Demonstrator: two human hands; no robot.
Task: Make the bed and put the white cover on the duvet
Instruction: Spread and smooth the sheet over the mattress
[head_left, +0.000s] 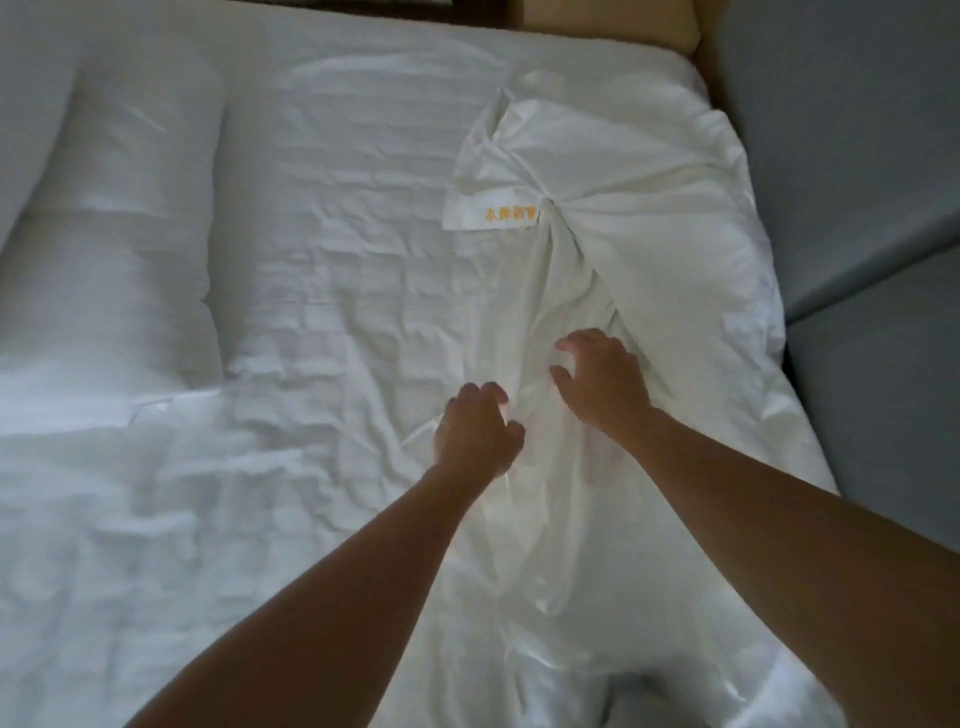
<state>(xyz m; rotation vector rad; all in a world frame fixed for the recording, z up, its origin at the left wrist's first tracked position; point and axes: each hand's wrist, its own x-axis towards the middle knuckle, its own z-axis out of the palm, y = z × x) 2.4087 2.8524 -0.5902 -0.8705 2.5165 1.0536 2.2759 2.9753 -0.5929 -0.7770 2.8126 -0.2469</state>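
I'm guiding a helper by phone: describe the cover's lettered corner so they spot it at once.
On the bed, away from the pillows on the left, the white cover lies bunched and twisted along the right side. At its far end a flat corner flap sticks out leftward; it alone bears yellow lettering.

The cover (623, 218) is bright, slightly glossy white with no print, save a short line of orange-yellow lettering (511, 213) on its folded corner flap. Left of the cover the sheet (337, 234) is a duller white that goes bluish-grey in the shade and shows a faint grid of squares, and farther left of the cover the pillow (130, 208) is plain white. Right of the cover the seat (857, 182) is plain grey-blue, and beyond the cover's far end a tan strip (613, 21) runs beside dark brown wood (467, 10).
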